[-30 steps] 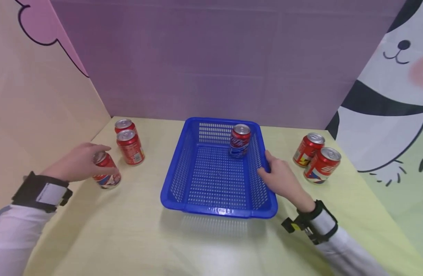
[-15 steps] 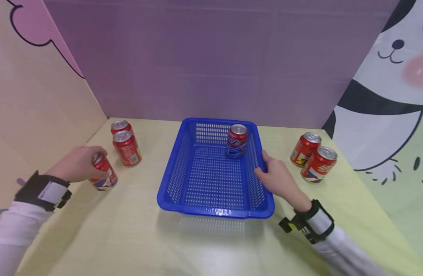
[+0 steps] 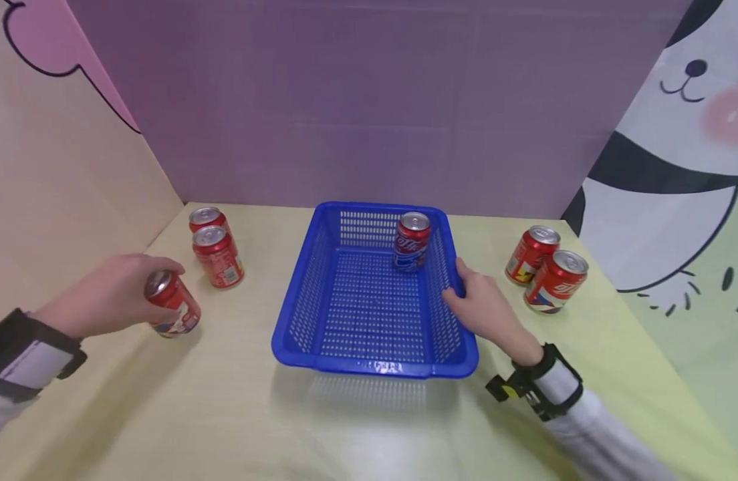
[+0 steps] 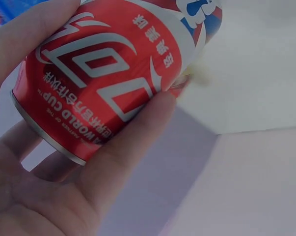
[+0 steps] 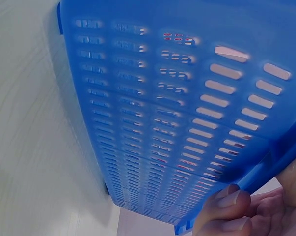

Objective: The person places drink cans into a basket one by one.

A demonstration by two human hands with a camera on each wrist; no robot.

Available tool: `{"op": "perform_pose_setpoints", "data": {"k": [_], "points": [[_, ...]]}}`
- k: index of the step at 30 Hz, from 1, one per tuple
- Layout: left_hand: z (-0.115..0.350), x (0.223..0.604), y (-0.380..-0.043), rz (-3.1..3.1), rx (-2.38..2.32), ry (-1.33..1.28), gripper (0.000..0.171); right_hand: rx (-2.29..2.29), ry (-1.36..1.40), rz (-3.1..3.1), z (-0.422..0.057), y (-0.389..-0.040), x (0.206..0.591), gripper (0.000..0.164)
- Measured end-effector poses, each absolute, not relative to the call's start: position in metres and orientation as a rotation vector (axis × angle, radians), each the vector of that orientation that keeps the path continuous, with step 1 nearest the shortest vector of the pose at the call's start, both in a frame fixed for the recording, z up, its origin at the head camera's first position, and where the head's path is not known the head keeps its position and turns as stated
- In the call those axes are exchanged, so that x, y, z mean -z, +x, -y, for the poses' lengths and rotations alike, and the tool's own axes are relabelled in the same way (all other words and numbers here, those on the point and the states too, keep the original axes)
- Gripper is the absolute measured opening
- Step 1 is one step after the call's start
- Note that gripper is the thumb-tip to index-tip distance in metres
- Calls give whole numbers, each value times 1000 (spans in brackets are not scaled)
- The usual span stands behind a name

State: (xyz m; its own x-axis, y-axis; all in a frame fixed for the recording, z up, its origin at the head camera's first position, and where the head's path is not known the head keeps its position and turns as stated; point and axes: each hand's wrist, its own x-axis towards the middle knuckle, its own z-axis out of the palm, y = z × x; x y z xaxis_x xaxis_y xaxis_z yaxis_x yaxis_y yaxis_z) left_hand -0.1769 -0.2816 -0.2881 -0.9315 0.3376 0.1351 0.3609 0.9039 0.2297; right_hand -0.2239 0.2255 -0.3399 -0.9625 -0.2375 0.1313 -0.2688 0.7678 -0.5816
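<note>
My left hand (image 3: 113, 294) grips a red cola can (image 3: 175, 306) from its left side, fingers over the upper part and thumb lower down. The can leans a little, and its shadow falls on the table. In the left wrist view the same can (image 4: 108, 69) lies between thumb and fingers, white lettering visible. My right hand (image 3: 489, 310) holds the right rim of a blue plastic basket (image 3: 375, 367). In the right wrist view curled fingertips (image 5: 231, 199) show under the rim. One red and blue can (image 3: 412, 242) stands inside the basket, near its back right corner.
Two red cans, a front one (image 3: 218, 259) and a rear one (image 3: 206, 216), stand at the table's back left. On the right are two more, a nearer can (image 3: 555, 284) and a farther can (image 3: 533, 255). A purple wall (image 3: 369, 100) closes off the back.
My left hand has tightened around the can and shifted it slightly left and toward me, and its wrist has drawn back. My right hand stays on the basket rim. The head view has shifted slightly.
</note>
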Motion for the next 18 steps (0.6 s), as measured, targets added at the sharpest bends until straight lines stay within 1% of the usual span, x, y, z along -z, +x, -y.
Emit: {"op": "perform_pose_setpoints", "data": {"k": [7, 13, 16, 18], "points": [[240, 231, -176, 2862, 319, -681, 61, -970, 423, 2903, -227, -223, 339, 67], [198, 186, -192, 2791, 342, -834, 60, -951, 414, 2919, -226, -222, 338, 67], [174, 169, -204, 2833, 332, -866, 60, -961, 415, 2922, -225, -222, 337, 68], [158, 162, -213, 2865, 332, -889, 57, -960, 413, 2917, -224, -221, 337, 67]]}}
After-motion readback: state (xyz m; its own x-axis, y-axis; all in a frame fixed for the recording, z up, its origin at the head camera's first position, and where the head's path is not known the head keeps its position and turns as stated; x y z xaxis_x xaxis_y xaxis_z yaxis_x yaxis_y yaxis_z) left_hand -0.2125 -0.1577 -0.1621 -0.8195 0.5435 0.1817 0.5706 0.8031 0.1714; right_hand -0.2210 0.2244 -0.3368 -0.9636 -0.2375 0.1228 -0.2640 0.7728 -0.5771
